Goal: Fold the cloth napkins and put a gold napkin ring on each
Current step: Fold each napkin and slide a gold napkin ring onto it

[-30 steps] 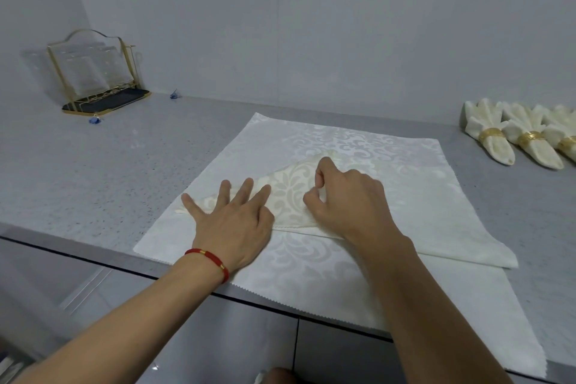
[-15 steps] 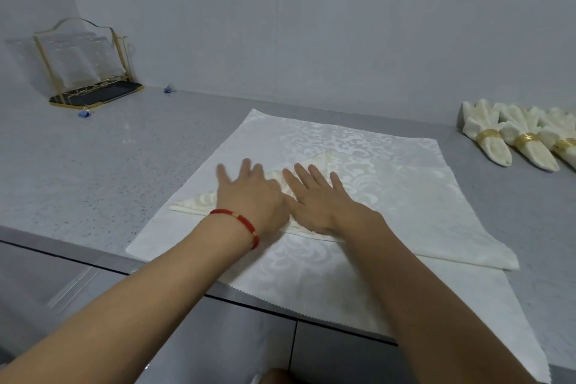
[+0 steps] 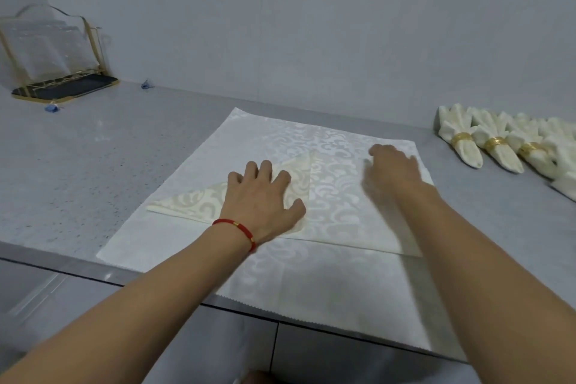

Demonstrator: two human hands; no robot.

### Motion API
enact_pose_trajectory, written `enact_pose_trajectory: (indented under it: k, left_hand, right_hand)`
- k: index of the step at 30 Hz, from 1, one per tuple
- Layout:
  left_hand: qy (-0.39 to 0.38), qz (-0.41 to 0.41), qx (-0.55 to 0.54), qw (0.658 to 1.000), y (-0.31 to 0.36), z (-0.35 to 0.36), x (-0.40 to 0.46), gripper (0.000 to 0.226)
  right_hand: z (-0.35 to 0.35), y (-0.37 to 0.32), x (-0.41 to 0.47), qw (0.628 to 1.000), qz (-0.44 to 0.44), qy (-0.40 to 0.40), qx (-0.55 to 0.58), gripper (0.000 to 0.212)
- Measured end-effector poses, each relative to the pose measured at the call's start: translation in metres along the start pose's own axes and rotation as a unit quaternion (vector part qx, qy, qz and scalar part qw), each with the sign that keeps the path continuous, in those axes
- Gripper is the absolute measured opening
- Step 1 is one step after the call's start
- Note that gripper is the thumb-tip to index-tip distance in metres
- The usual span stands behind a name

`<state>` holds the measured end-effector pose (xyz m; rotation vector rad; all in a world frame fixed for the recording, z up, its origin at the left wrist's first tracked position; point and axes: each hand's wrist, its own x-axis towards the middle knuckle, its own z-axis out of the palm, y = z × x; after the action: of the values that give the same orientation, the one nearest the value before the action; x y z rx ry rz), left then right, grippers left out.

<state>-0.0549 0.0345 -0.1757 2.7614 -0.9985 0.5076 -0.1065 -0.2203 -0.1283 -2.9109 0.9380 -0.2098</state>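
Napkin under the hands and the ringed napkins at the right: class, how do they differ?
The napkin under the hands lies spread flat with one corner folded in; the ringed napkins are rolled into narrow bundles. It has no ring; each of them wears a gold ring. Both are cream patterned cloth.

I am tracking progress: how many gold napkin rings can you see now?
3, all at the right of the counter, each around a folded napkin: first ring, second ring, third ring. More may lie beyond the right edge of the picture.

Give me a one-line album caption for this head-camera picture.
Left hand flat on a folded corner of the cream napkin, right hand reaching right.
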Motion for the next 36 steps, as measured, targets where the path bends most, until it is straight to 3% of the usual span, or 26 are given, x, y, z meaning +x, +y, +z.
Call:
enact_pose_trajectory:
  k: [5,11,17,25,29,36]
  left_hand:
    - [-0.012,0.022,0.006,1.0,0.0,0.001,0.0,0.075]
    - [-0.007,0.023,0.011,1.0,-0.001,0.005,0.001,0.074]
    - [-0.012,0.025,0.017,0.999,-0.002,0.005,0.001,0.075]
    - [-0.009,0.025,0.016,1.0,-0.002,0.006,0.002,0.074]
    - [-0.009,0.022,0.012,1.0,-0.002,0.006,0.003,0.075]
    - [-0.011,0.022,0.005,1.0,-0.002,0.005,0.002,0.074]
  right_hand:
    - [0.005,0.061,0.015,0.993,0.06,-0.063,-0.077,0.041]
    - [-0.001,0.073,0.02,0.994,0.063,0.01,-0.087,0.031]
    - [-0.002,0.087,0.006,0.984,-0.003,0.103,-0.144,0.021]
    - [-0.008,0.093,-0.012,0.957,-0.116,0.242,-0.105,0.015]
    - [-0.009,0.061,-0.052,0.962,-0.124,0.242,-0.023,0.023]
    - [0.013,-0.003,-0.113,0.954,-0.227,0.197,0.012,0.025]
